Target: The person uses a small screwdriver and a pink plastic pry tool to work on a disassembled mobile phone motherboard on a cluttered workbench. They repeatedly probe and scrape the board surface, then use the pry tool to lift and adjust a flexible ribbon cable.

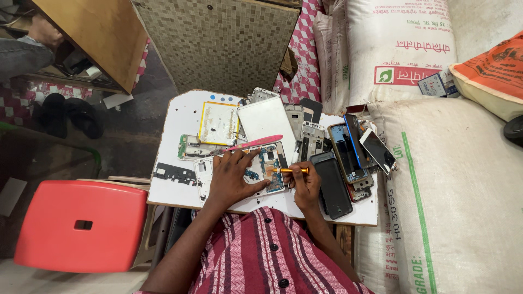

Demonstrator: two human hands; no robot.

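R hand (305, 185) grip round screwdriver (289, 170)

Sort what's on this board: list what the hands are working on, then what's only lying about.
In use:
- left hand, flat on the opened phone
- right hand, holding the orange screwdriver, tip at the phone

Lying about:
- pink pry tool
- battery
- white back cover
- black phone
- phone stack
- black part
- red stool
- sacks
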